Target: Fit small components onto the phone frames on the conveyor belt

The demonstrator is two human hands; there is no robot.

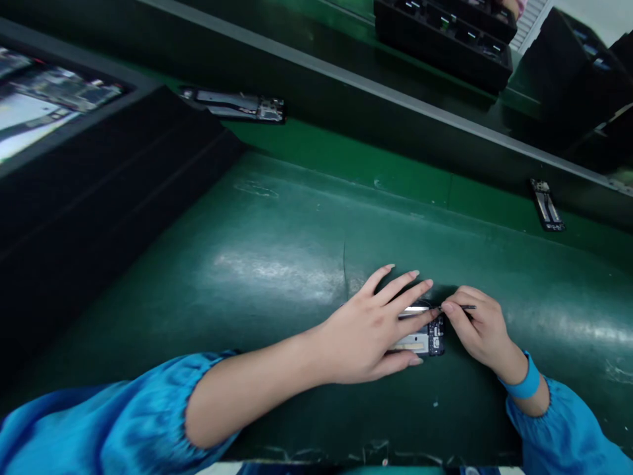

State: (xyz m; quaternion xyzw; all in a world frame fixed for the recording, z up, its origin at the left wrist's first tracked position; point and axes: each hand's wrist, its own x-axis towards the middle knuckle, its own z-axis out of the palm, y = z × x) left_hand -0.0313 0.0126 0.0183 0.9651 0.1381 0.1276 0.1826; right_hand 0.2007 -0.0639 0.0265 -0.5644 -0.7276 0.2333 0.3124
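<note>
An opened phone body [436, 340] lies on the green mat with its circuit board end showing; my left hand covers much of the rest. My left hand [373, 326] rests on it with fingers spread, the fingertips reaching over the board end. At that same end, my right hand [477, 323] pinches a thin dark tool [467, 307], perhaps tweezers or a small pick. The tool's tip is at the upper corner of the board, close to a left fingertip. What the tip touches is too small to make out.
Black foam trays [99, 178] holding phone parts stand at the left. One phone body [242, 105] lies beyond them, another [548, 206] at the right by the ledge. More black trays [445, 39] stand on the far shelf. The green mat [277, 218] has creases.
</note>
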